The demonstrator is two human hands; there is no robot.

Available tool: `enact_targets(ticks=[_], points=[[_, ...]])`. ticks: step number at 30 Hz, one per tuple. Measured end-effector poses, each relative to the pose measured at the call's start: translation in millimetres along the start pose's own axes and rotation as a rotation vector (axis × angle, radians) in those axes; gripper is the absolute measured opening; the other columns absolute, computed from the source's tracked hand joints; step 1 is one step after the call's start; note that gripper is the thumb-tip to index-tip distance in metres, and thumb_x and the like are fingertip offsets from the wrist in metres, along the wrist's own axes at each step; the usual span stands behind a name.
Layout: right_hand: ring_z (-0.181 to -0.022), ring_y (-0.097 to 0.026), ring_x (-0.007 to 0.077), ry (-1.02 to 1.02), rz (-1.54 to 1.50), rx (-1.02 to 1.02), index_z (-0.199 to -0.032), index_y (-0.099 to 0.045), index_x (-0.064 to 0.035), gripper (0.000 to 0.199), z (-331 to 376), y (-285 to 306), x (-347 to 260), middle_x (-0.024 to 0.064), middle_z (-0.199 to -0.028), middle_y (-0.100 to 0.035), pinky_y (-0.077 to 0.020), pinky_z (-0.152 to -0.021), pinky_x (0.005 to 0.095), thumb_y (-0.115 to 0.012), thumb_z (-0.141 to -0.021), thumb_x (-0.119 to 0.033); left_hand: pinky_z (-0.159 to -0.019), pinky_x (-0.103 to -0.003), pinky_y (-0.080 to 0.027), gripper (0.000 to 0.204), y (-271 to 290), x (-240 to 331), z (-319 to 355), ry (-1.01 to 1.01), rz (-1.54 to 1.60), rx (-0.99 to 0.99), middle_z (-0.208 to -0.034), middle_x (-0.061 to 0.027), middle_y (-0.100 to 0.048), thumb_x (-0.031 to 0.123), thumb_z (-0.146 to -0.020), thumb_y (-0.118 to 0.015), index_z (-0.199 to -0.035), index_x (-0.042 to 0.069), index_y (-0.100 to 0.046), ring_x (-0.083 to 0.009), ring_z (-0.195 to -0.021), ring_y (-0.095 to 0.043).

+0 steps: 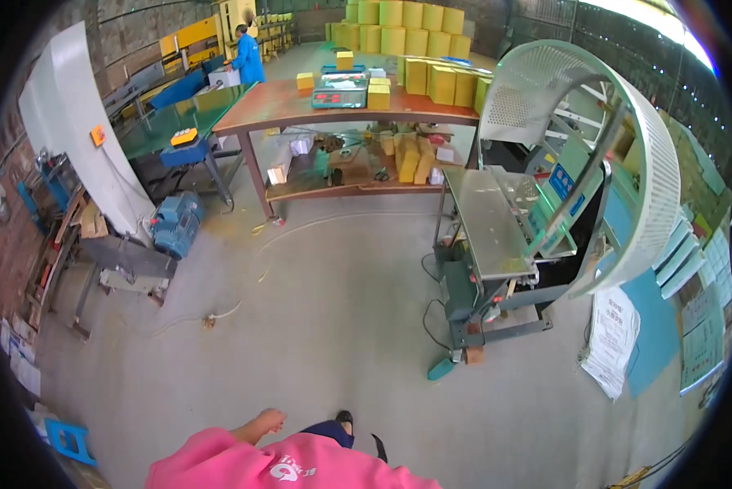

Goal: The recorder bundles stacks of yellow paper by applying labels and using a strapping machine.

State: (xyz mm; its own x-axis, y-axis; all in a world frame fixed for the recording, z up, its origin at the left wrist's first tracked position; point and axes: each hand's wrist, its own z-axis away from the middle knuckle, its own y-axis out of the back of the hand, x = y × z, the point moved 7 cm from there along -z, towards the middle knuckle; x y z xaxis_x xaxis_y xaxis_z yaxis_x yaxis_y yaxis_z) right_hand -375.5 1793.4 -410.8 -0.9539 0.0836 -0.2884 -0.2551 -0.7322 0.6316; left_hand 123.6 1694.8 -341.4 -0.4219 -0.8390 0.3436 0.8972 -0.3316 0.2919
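Observation:
My left hand [268,421] hangs by my side at the lower edge, coming out of a pink sleeve [211,460]. Its fingers are loosely curled and nothing shows in it; it is too small to tell more. It touches nothing, and below it is the bare concrete floor [325,326]. A dark shoe [344,418] shows just right of the hand. My right hand is out of the picture.
A machine with a white perforated guard [627,163] and a steel feed table [488,220] stands at right. Farther off, a brown workbench [276,106] carries a scale [339,94] and yellow boxes [378,95]. A person in blue [248,57] works at the back. A blue motor [174,224] sits at left, a blue stool [68,440] at lower left.

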Motion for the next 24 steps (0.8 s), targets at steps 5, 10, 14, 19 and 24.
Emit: enact_targets(ticks=[5, 10, 14, 19, 24], points=[[-0.103, -0.063, 0.0384, 0.006, -0.414, 0.135, -0.114, -0.067, -0.0096, 0.037, -94, 178, -124, 0.0187, -0.113, -0.066, -0.0513, -0.087, 0.0446, -0.050, -0.089, -0.030, -0.060, -0.035, -0.051, 0.027, 117, 136, -74, -0.582, 0.028, 0.162, -0.084, -0.0072, -0.063, 0.031, -0.090, -0.057, -0.093, 0.004, -0.060, -0.0200, -0.071, -0.061], [-0.101, -0.065, 0.0355, -0.016, -0.894, 0.187, -0.104, -0.072, -0.0084, 0.035, -197, 279, -134, 0.0163, -0.110, -0.068, -0.0502, -0.087, 0.0394, -0.050, -0.087, -0.029, -0.064, -0.036, -0.052, 0.032, 157, 225, -99, -0.383, 0.559, 0.003, -0.093, -0.0090, -0.066, 0.033, -0.091, -0.059, -0.104, 0.005, -0.060, -0.0246, -0.080, -0.065], [-0.096, -0.065, 0.0351, -0.080, -0.606, 0.238, -0.096, -0.073, -0.0107, 0.031, -269, 347, -115, 0.0155, -0.100, -0.071, -0.0490, -0.087, 0.0426, -0.052, -0.085, -0.029, -0.070, -0.037, -0.055, 0.039, 163, 280, -103, -0.202, 0.540, -0.127, -0.104, -0.0163, -0.066, 0.034, -0.090, -0.060, -0.115, 0.004, -0.057, -0.0282, -0.089, -0.067], [-0.081, -0.068, 0.0237, 0.213, 0.056, -0.014, -0.094, -0.070, -0.0124, 0.025, -409, 437, -106, 0.0107, -0.080, -0.070, -0.0520, -0.072, 0.0393, -0.053, -0.086, -0.029, -0.070, -0.042, -0.057, 0.040, 215, 353, -140, -0.050, 0.651, 0.106, -0.105, -0.0205, -0.065, 0.026, -0.089, -0.061, -0.121, 0.003, -0.056, -0.0328, -0.091, -0.067], [-0.068, -0.061, 0.0170, 0.104, -0.544, 0.085, -0.092, -0.071, -0.0053, 0.036, -489, 643, -198, 0.0065, -0.080, -0.068, -0.0495, -0.065, 0.0335, -0.058, -0.086, -0.038, -0.067, -0.039, -0.056, 0.038, 279, 477, -159, -0.131, 0.806, 0.121, -0.099, -0.0174, -0.066, 0.027, -0.087, -0.061, -0.118, 0.003, -0.057, -0.0305, -0.085, -0.067]])
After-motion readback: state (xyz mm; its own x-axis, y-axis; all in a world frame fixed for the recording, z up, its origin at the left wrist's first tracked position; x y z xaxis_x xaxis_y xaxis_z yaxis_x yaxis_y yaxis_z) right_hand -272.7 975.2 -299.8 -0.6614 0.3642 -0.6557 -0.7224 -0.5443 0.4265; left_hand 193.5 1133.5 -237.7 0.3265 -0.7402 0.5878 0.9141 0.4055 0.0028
